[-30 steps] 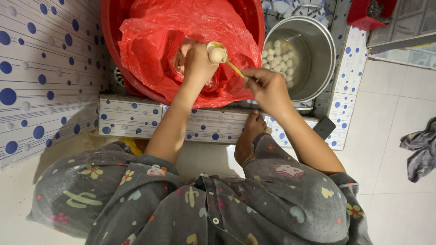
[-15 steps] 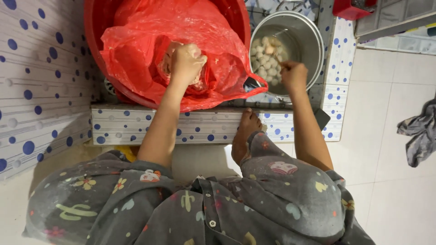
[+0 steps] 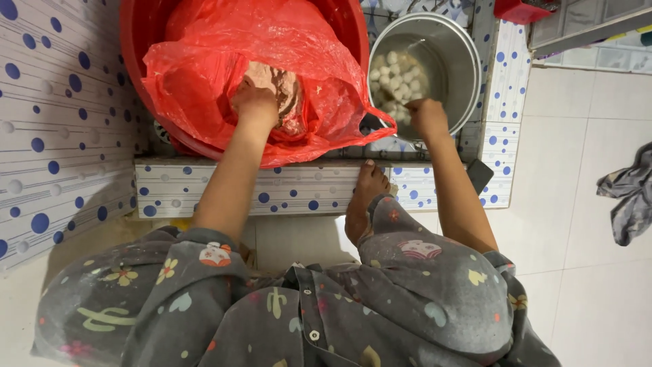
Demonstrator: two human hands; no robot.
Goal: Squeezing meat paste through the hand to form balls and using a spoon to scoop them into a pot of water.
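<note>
Sitting inside the red plastic bag (image 3: 224, 61) that lines the red basin (image 3: 146, 41), the pinkish paste (image 3: 282, 88) lies under the left hand (image 3: 255, 105), fingers pressed into it. The right hand (image 3: 428, 115), curled over pale balls (image 3: 397, 78) in the steel pot (image 3: 455, 61) to the right; whether it pinches anything is unclear.

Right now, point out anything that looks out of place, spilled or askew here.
Nothing looks spilled or damaged. Two things stand out: a crumpled grey cloth lies loose on the white tiled floor at right, and the red plastic bag droops over the rim of the red round tub onto the dotted tiled ledge.
</note>
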